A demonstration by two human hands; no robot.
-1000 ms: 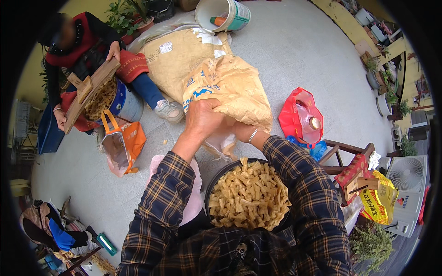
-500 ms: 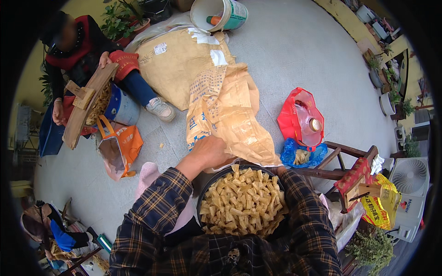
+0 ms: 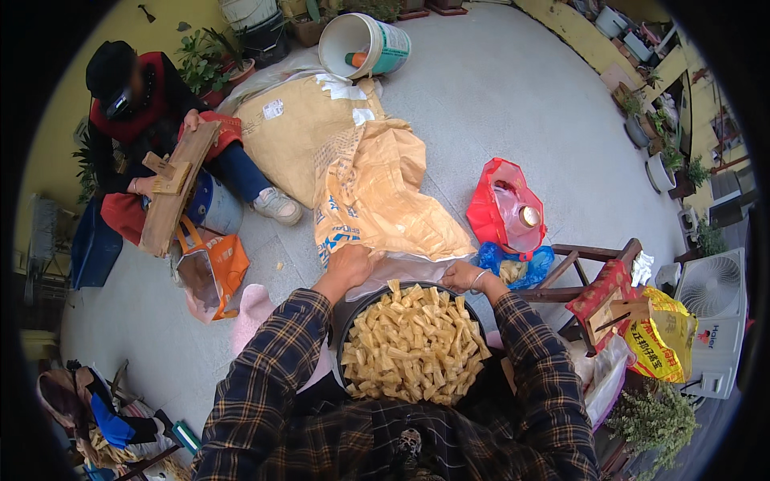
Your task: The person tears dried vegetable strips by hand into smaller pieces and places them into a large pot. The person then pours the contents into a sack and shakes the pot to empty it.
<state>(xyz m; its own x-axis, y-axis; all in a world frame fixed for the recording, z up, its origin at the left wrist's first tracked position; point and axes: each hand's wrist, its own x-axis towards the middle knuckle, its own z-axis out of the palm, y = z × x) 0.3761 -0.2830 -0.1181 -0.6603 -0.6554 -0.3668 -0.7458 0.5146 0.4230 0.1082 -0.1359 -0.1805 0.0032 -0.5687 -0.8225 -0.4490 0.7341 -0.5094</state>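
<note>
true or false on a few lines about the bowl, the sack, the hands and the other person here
1. The round dark bowl is heaped with pale yellow cut sticks. True.
2. Both hands, left hand and right hand, are at the near edge of the tan woven sack. True.
3. The white plastic bucket stands upright. False: it lies tipped on its side.
4. The seated person holds a red plastic bag. False: they hold a wooden board; the red plastic bag lies on the floor.

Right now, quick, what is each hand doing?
Left hand: closed on the edge of the yellow sack.
Right hand: at the sack's edge above the bowl of yellow pieces; its grip cannot be told.
</note>
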